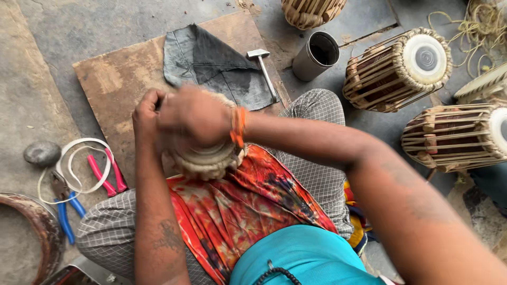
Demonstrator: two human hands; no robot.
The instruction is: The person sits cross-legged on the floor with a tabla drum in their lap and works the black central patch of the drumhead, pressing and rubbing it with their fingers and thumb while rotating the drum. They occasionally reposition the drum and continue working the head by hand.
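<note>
The round drum head with a braided pale rope rim (pixel 208 158) rests on the red and orange tie-dyed cloth (pixel 237 206) spread over the person's lap. All positions below are given relative to this drum head.

The left hand (pixel 148 119) is at its upper left edge, fingers curled shut on the rim. The right hand (pixel 195 116) is directly above it, closed into a fist against the top; the hand is blurred, so what the fingers clamp cannot be determined. An orange wristband (pixel 238 125) sits on the right wrist.

Beyond the drum head lies a flat brown wooden board (pixel 116 79) carrying a dark grey leather sheet (pixel 211 66) and a steel hammer (pixel 265 71). To the left lie pink-handled pliers (pixel 108 174), blue-handled pliers (pixel 66 211), a white strap loop (pixel 74 169) and a grey stone (pixel 42 153). To the right stand a metal cylinder (pixel 316 55) and two rope-laced wooden drums (pixel 396 71).
</note>
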